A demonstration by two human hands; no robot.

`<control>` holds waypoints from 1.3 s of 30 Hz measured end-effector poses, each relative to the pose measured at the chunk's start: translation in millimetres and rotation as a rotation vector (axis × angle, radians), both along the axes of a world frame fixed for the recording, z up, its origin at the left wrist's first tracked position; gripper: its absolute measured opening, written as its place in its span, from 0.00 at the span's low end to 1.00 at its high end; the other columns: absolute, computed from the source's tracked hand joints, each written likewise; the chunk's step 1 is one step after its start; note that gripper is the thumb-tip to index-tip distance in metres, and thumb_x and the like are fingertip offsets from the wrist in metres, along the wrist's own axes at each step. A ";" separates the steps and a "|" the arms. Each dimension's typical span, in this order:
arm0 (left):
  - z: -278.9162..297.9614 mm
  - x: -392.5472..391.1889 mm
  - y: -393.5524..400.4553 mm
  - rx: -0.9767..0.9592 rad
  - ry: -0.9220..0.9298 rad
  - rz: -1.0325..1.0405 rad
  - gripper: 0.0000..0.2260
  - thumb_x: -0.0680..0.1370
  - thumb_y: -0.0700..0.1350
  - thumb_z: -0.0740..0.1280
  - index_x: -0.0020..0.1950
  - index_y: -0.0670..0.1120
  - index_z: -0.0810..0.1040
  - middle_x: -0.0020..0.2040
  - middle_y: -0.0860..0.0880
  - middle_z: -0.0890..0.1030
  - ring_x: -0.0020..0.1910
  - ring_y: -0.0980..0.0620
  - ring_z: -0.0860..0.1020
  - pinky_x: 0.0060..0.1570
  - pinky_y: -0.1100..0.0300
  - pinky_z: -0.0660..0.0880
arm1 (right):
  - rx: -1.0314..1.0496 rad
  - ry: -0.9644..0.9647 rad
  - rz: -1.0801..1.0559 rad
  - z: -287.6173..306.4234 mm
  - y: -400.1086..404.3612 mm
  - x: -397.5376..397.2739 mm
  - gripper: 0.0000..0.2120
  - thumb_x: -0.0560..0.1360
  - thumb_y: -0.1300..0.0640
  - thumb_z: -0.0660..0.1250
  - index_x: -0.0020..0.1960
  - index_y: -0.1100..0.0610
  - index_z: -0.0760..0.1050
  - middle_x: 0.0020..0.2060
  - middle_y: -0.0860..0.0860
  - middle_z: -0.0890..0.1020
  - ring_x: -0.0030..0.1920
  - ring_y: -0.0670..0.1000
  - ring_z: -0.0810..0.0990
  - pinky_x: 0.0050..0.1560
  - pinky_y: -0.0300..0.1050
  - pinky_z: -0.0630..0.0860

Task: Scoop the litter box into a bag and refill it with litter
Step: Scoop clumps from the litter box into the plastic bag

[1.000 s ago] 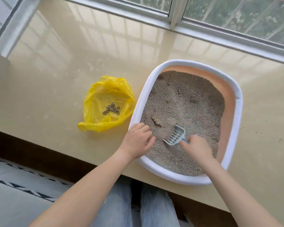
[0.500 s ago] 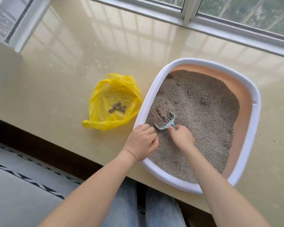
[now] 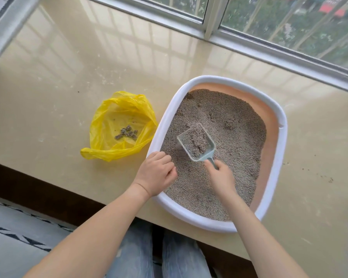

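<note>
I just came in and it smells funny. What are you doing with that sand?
A person is cleaning a cat's litter box. The right hand holds a small scoop loaded with litter and clumps, raised over the box. The left hand grips the box's rim. A yellow bag lies open beside it with a few clumps already inside.
</note>
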State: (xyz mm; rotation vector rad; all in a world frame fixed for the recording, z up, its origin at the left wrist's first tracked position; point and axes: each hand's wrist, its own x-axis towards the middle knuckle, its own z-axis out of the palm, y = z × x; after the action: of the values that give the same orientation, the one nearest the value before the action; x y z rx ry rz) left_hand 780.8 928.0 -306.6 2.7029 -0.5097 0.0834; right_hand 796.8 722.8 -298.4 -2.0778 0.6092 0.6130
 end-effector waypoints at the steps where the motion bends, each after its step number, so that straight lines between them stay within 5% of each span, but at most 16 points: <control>1: -0.2 -0.1 -0.3 0.005 0.004 0.004 0.14 0.77 0.45 0.60 0.31 0.48 0.73 0.31 0.52 0.71 0.35 0.51 0.69 0.45 0.59 0.69 | 0.009 -0.001 -0.019 2.6 -3.0 -2.2 0.15 0.79 0.45 0.60 0.39 0.53 0.72 0.28 0.46 0.68 0.28 0.47 0.64 0.33 0.42 0.61; 19: 0.5 -1.4 -0.4 -0.007 -0.015 0.005 0.15 0.78 0.45 0.59 0.32 0.47 0.74 0.31 0.51 0.72 0.35 0.50 0.70 0.47 0.59 0.67 | -0.044 -0.062 0.004 49.6 1.2 -44.1 0.14 0.80 0.47 0.60 0.39 0.51 0.72 0.28 0.44 0.69 0.29 0.46 0.66 0.33 0.43 0.60; 27: 4.2 -1.6 4.3 0.006 0.015 -0.085 0.15 0.78 0.45 0.58 0.32 0.46 0.74 0.32 0.51 0.72 0.36 0.50 0.70 0.45 0.58 0.70 | -0.037 -0.044 0.019 55.5 2.7 -51.6 0.13 0.80 0.47 0.59 0.46 0.54 0.76 0.31 0.44 0.70 0.30 0.44 0.67 0.32 0.41 0.61; 32: 11.2 0.9 17.0 -0.042 -0.040 -0.181 0.06 0.73 0.41 0.62 0.37 0.43 0.75 0.37 0.48 0.74 0.38 0.48 0.72 0.45 0.58 0.71 | -0.056 -0.043 0.054 58.8 5.6 -44.5 0.12 0.80 0.45 0.59 0.39 0.48 0.68 0.29 0.42 0.66 0.29 0.42 0.63 0.32 0.41 0.58; 36: 17.7 7.6 39.8 -0.116 -0.082 -0.006 0.05 0.73 0.40 0.63 0.45 0.42 0.77 0.42 0.46 0.76 0.44 0.46 0.73 0.48 0.55 0.71 | -0.060 -0.090 0.091 69.8 17.9 -33.9 0.16 0.79 0.43 0.59 0.38 0.52 0.71 0.27 0.45 0.67 0.27 0.47 0.65 0.32 0.43 0.60; 39: 20.8 16.2 65.5 -0.203 -0.066 0.324 0.10 0.72 0.43 0.62 0.49 0.41 0.77 0.44 0.45 0.77 0.47 0.45 0.73 0.48 0.52 0.71 | -0.063 -0.139 0.138 74.5 37.6 -19.9 0.20 0.78 0.43 0.60 0.41 0.60 0.73 0.27 0.48 0.67 0.29 0.49 0.65 0.34 0.45 0.59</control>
State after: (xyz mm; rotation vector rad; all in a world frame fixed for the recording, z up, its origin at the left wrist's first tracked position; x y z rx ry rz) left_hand 797.0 993.4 -285.8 2.5634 -0.0717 0.2963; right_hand 776.9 760.3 -223.9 -2.2140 0.4127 0.5281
